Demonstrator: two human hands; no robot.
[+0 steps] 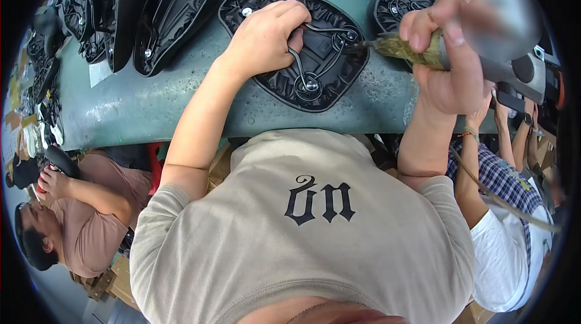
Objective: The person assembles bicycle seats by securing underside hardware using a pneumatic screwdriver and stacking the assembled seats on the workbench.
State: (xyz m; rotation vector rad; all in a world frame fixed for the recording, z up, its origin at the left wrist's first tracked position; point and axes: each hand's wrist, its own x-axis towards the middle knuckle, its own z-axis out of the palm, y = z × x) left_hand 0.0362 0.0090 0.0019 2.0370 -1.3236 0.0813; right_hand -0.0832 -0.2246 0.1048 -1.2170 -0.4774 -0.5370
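A black bicycle saddle point(272, 91) lies upside down on the table in front of me, its gathered black cover and bent metal wire frame point(299, 68) showing. My left hand point(266, 39) rests over the saddle's left part, fingers curled round the wire frame. In my right hand point(445, 57) is a power screwdriver point(396, 47), its nose wrapped in yellowish tape. The driver's tip points left at the saddle's right edge, close to a round metal fitting point(351, 36); whether it touches cannot be made out. Another fitting point(310, 85) sits at the near edge.
More upturned saddles point(175, 18) stand at the left and others point(404, 0) at the far right of the green table point(139, 112). A cable point(502, 200) hangs at the right. One person point(91, 203) works at my left; other people's arms point(475, 142) show at the right.
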